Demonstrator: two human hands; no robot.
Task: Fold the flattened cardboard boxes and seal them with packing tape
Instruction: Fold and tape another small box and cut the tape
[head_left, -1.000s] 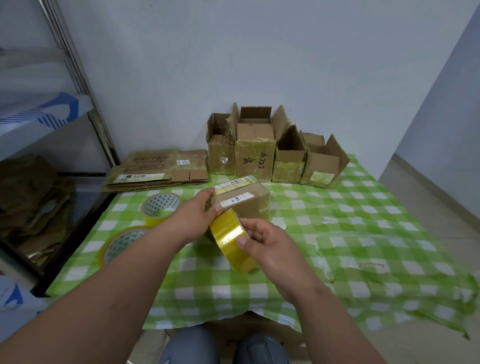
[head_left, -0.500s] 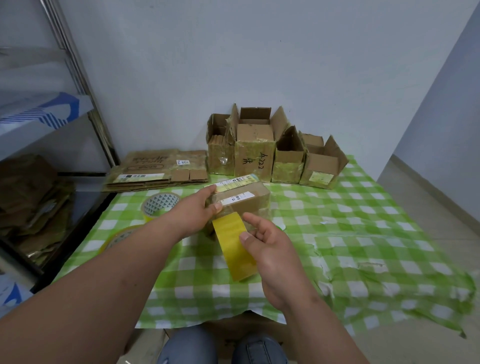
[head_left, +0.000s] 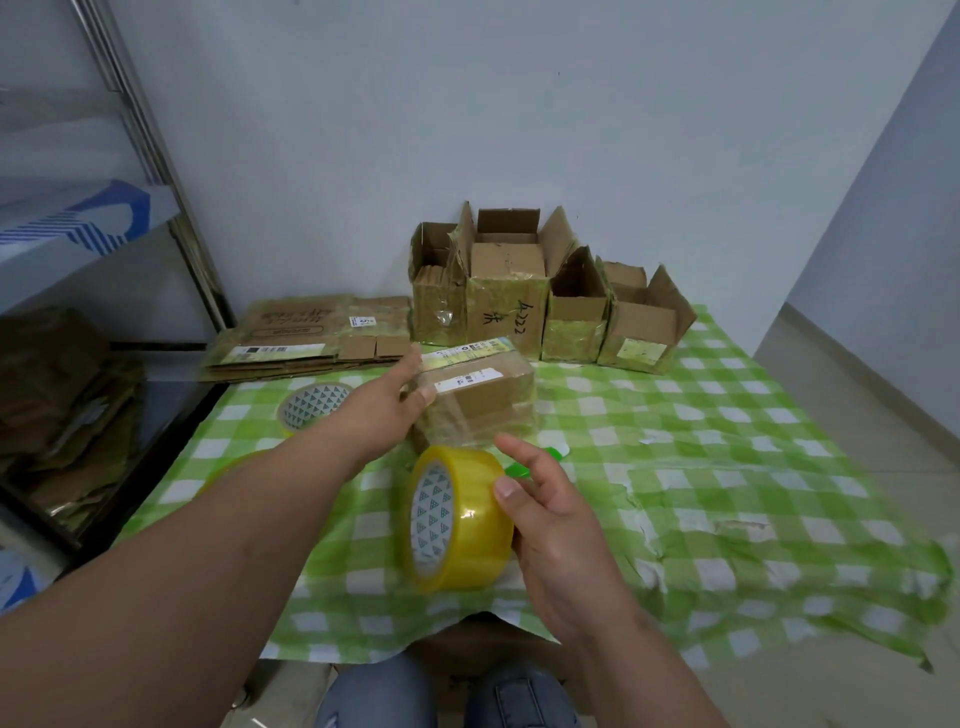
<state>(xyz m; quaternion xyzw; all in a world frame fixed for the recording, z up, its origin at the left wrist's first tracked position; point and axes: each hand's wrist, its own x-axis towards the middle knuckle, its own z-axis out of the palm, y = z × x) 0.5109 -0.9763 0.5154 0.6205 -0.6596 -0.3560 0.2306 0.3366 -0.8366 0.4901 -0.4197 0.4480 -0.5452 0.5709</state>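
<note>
My left hand presses the small cardboard box at its left end, thumb on the near face and fingers along the top, so the box stays on the tablecloth in the middle of the table. My right hand holds the yellow tape roll just in front of the box, thumb on the outer band; the other fingers are mostly behind the roll, so I cannot tell exactly how they lie.

I judge the box is light and a little soft at the flaps, so it will slide if I pull tape without holding it down. The roll is stiff and smooth; its rim gives the best hold. A clear strip seems to run from roll to box, but it is hard to see.

To the right the cloth is free for turning the box. Behind stand the open boxes, and left are the flat cardboard stack and a second tape roll, quite near my forearm.
</note>
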